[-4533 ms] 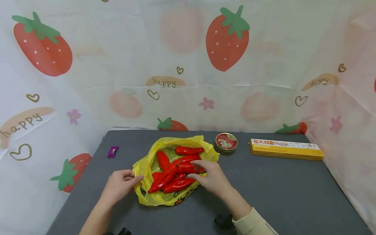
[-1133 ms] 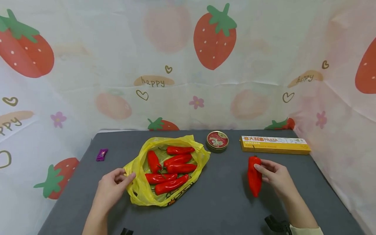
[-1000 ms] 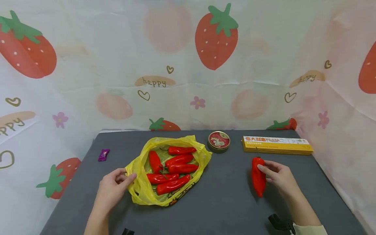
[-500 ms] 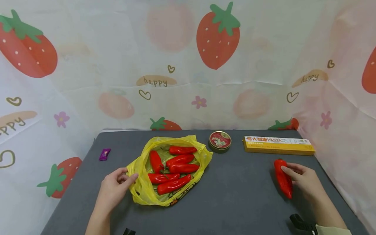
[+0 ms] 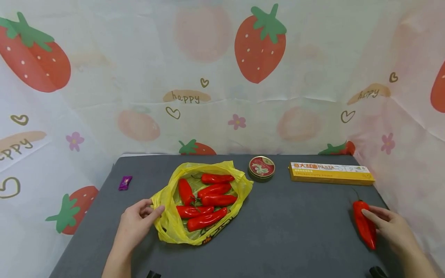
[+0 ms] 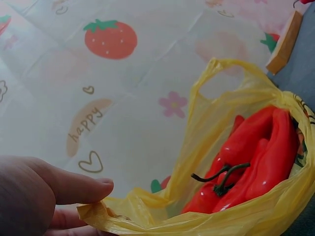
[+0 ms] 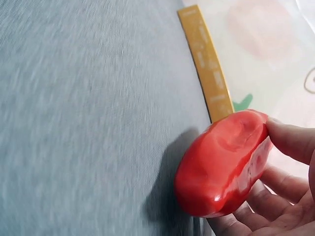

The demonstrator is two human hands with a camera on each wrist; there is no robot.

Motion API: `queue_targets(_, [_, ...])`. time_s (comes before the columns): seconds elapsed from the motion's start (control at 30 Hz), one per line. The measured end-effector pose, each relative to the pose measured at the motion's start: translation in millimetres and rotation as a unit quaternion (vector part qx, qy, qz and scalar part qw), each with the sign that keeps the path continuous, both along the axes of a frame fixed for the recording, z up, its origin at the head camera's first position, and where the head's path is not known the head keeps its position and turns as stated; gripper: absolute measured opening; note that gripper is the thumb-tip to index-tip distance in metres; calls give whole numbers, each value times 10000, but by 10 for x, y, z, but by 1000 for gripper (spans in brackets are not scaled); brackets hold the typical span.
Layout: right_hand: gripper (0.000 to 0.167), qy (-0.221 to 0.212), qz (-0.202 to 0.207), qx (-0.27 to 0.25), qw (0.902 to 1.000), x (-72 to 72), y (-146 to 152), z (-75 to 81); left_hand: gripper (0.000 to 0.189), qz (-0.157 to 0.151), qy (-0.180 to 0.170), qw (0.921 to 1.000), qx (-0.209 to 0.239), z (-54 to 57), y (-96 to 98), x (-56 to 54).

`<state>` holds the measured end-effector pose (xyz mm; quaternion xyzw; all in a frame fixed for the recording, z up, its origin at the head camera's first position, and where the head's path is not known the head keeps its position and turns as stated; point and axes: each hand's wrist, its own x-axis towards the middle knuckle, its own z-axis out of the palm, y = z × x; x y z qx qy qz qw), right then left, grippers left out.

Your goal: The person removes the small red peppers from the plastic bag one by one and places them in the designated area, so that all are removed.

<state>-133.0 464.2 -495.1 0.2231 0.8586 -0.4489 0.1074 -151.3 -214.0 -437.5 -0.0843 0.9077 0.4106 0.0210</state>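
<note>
On the grey table's (image 5: 285,231) left half, with the left hand (image 5: 135,222), pinching the rim of the yellow bag (image 5: 166,227), with 6 red peppers (image 5: 219,200) inside; at far right, near the pasta box (image 5: 332,173), gripping 1 separate pepper (image 5: 364,224) with the right hand (image 5: 394,227).

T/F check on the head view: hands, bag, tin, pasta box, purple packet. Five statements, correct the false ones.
1. The right hand holds a red pepper. True.
2. The left hand holds the pasta box. False: the left hand pinches the edge of the yellow bag.
3. The tin stands between the yellow bag and the pasta box. True.
4. The yellow bag is empty. False: several peppers lie inside.
5. The purple packet lies left of the yellow bag. True.
</note>
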Motion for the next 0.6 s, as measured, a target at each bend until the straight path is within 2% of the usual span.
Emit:
queue_targets(0.13, [94, -49, -100, 60, 9999, 51, 58, -11, 49, -4, -12, 10000, -7, -25, 4, 2])
queue_targets(0.33, [97, -205, -213, 64, 9995, 32, 70, -19, 46, 33, 23, 10000, -11, -28, -5, 1])
queue_targets(0.5, [100, -425, -531, 414, 9968, 23, 49, -62, 45, 101, 52, 9999, 35, -16, -5, -1])
queue_targets(0.6, [101, -406, -600, 568, 9958, 24, 55, -84, 46, 143, 73, 9999, 30, -15, -13, 2])
